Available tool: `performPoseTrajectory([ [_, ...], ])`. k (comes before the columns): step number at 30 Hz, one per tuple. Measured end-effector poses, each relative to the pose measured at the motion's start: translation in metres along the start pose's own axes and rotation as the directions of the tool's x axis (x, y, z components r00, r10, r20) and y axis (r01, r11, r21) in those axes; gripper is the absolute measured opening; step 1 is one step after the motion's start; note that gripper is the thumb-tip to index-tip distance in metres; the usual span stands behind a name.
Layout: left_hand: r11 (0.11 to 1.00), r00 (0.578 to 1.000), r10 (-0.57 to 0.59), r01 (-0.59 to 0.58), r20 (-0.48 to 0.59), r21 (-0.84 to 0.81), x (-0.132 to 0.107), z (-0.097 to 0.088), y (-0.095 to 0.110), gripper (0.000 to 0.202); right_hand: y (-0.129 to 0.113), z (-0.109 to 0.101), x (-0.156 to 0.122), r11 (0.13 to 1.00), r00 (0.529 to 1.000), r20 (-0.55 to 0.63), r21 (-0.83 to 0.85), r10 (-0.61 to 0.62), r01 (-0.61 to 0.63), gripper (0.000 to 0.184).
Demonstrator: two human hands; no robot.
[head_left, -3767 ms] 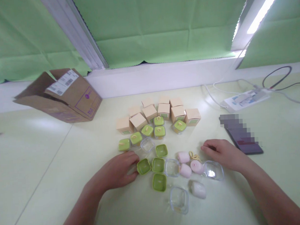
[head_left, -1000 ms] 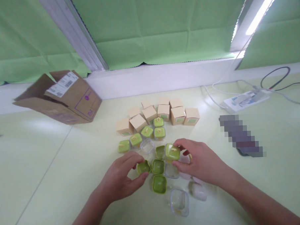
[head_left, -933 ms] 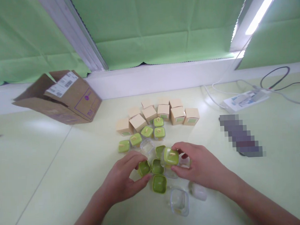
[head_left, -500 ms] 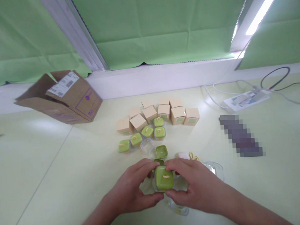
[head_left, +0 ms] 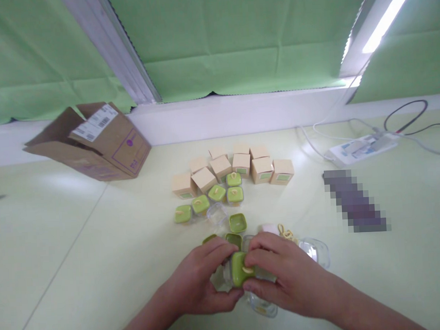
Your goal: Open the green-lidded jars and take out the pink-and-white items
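Note:
Between my two hands is a small clear square container with a green lid that has a yellow loop on top. My left hand is closed around its clear side, while my right hand grips the green lid, thumb and fingers at its edge. The container is tilted, lid facing right. Just beyond lie upturned green lids, some partly behind my fingers. A clear cup stands nearby. More clear pieces lie under and beside my right hand, with yellow loops behind it.
Several lidded green containers stand ahead, before a cluster of small cardboard boxes. A large open carton is at the left. A power strip with cables and a blurred dark object are at the right.
The container has tilted, its lid turning toward the right. My right fingers have shifted onto the lid, and more of the upturned green lids shows behind my left hand.

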State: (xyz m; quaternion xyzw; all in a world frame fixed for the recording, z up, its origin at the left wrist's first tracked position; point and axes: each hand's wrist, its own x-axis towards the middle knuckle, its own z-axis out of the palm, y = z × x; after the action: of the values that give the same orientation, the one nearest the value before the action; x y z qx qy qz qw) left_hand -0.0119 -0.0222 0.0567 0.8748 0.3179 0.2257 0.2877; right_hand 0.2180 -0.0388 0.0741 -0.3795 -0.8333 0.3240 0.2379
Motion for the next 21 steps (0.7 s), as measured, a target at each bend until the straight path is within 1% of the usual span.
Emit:
performPoseTrajectory([
  [3, 1.0, 1.0, 0.023, -0.023, -0.005, 0.008, -0.0011, 0.0012, -0.0014, 0.052, 0.0009, 0.0008, 0.0003, 0.998, 0.999, -0.007, -0.032, -0.048, 0.047, 0.018],
  [9, 0.997, 0.997, 0.069, -0.068, -0.04, 0.024, -0.0008, 0.0026, -0.0022, 0.053, 0.0036, 0.0055, -0.0032, 0.991, 0.991, -0.075, -0.076, -0.115, 0.109, 0.022],
  [16, 0.998, 0.997, 0.068, -0.068, -0.027, 0.003, -0.0017, 0.0025, -0.002, 0.057, 0.0039, 0.008, -0.0015, 0.991, 0.987, -0.11, -0.069, -0.121, 0.113, 0.022],
  [21, 0.998, 0.998, 0.061, -0.061, -0.023, -0.006, -0.0006, 0.0028, -0.0004, 0.052, 0.004, 0.0079, -0.0016, 0.992, 0.988, -0.092, -0.017, -0.127, 0.126, 0.017],
])
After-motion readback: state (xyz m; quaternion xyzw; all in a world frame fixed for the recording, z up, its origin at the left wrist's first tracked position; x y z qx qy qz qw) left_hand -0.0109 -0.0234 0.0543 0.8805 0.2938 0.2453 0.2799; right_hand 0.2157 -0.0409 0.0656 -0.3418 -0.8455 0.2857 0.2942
